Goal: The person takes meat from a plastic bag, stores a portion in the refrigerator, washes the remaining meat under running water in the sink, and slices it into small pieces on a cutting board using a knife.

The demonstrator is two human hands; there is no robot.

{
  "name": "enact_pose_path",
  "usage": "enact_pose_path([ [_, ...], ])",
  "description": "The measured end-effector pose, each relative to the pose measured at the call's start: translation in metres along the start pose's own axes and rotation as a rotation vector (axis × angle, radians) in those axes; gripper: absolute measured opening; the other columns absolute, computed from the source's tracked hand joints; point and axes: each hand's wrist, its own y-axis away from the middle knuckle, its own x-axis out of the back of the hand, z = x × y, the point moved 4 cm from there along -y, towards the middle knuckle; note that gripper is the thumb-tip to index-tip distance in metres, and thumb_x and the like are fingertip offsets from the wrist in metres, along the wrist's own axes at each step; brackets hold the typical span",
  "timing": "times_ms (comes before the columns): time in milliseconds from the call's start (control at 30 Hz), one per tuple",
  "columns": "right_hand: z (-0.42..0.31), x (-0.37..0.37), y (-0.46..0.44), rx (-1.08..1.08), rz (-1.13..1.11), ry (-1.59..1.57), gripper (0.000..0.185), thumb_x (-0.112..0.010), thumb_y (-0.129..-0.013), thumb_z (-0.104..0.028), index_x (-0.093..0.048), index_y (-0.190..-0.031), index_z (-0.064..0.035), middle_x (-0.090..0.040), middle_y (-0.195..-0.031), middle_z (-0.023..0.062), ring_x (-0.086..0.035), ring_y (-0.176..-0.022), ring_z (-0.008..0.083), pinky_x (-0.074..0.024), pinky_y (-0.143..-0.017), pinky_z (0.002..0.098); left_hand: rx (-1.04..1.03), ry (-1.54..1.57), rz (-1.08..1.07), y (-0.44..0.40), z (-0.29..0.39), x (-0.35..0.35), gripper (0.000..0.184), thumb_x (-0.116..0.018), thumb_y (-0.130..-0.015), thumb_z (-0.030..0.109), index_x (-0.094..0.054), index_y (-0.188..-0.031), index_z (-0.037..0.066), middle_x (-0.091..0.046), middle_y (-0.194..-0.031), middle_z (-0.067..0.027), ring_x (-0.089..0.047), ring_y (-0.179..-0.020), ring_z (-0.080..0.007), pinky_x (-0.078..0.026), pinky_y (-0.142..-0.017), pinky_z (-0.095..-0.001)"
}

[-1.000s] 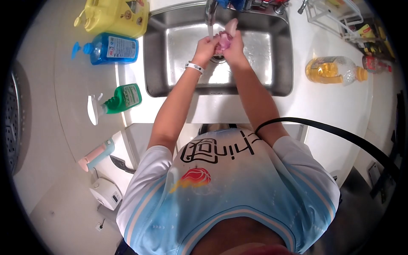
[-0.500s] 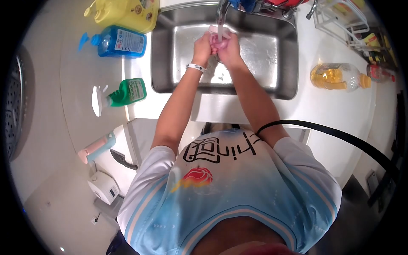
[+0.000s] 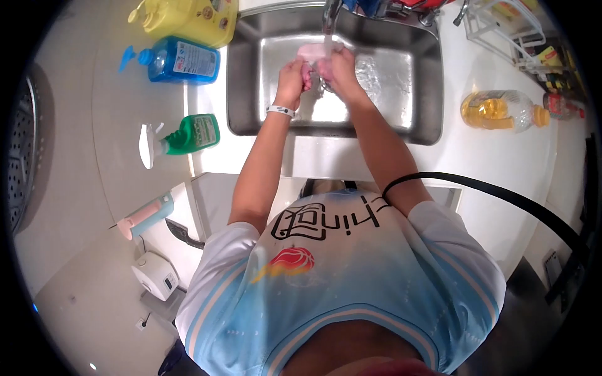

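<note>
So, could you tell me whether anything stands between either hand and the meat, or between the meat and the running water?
Nothing visible does: the left hand and right hand both hold the meat, and the water falls from the tap onto it unobstructed.

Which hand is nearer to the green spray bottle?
Left. The left hand is over the sink, forward and to the right of the green spray bottle; the right hand is farther right, beyond the left one.
</note>
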Motion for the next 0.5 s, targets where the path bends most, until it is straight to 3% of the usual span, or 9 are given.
enact_pose_path([
  [100, -0.013, -0.016, 0.011, 0.055, 0.147, 0.236, 0.016, -0.048, -0.097, -0.009, -0.060, -0.100, 0.0001, -0.061, -0.073, 0.0110, -0.055, -0.051, 0.0134, -0.0412, -0.038, 0.0264, 0.055, 0.253, -0.026, -0.003, -0.010, -0.003, 0.027, -0.047, -0.102, 0.027, -0.055, -0.102, 0.002, -0.062, -0.081, -0.0068, -0.058, -0.064, -0.0164, -0.053, -0.062, -0.0268],
  [233, -0.023, -0.023, 0.017, 0.057, 0.034, 0.318, 0.016, -0.050, -0.097, -0.011, -0.061, -0.103, -0.0009, -0.062, -0.073, 0.0077, -0.054, -0.051, 0.0107, -0.0413, -0.039, 0.0243, 0.130, 0.675, 0.053, 0.007, -0.005, -0.031, 0.028, -0.051, -0.100, 0.029, -0.056, -0.108, 0.002, -0.065, -0.090, -0.0081, -0.062, -0.072, -0.0178, -0.053, -0.067, -0.0255],
  [333, -0.036, -0.016, 0.026, 0.043, -0.062, 0.371, 0.014, -0.055, -0.095, -0.013, -0.062, -0.101, -0.0017, -0.061, -0.073, 0.0052, -0.054, -0.051, 0.0087, -0.0407, -0.040, 0.0226, 0.101, 0.719, -0.020, -0.001, -0.004, -0.040, 0.028, -0.054, -0.098, 0.029, -0.056, -0.112, 0.005, -0.066, -0.096, -0.0087, -0.065, -0.074, -0.0164, -0.054, -0.065, -0.0240],
  [433, -0.047, 0.000, 0.033, -0.022, -0.129, 0.412, 0.016, -0.062, -0.092, -0.016, -0.062, -0.100, -0.0021, -0.060, -0.069, 0.0038, -0.053, -0.050, 0.0077, -0.0385, -0.039, 0.0215, -0.034, 0.338, -0.168, -0.018, 0.001, -0.038, 0.028, -0.055, -0.098, 0.028, -0.055, -0.114, 0.006, -0.065, -0.096, -0.0079, -0.065, -0.073, -0.0151, -0.053, -0.061, -0.0245],
  [500, -0.050, 0.010, 0.035, -0.055, -0.111, 0.498, 0.018, -0.065, -0.091, -0.018, -0.063, -0.098, -0.0020, -0.059, -0.067, 0.0038, -0.052, -0.049, 0.0072, -0.0363, -0.039, 0.0210, -0.114, 0.094, -0.069, -0.020, 0.000, -0.042, 0.029, -0.055, -0.097, 0.027, -0.055, -0.115, 0.004, -0.065, -0.094, -0.0071, -0.064, -0.070, -0.0144, -0.053, -0.059, -0.0253],
])
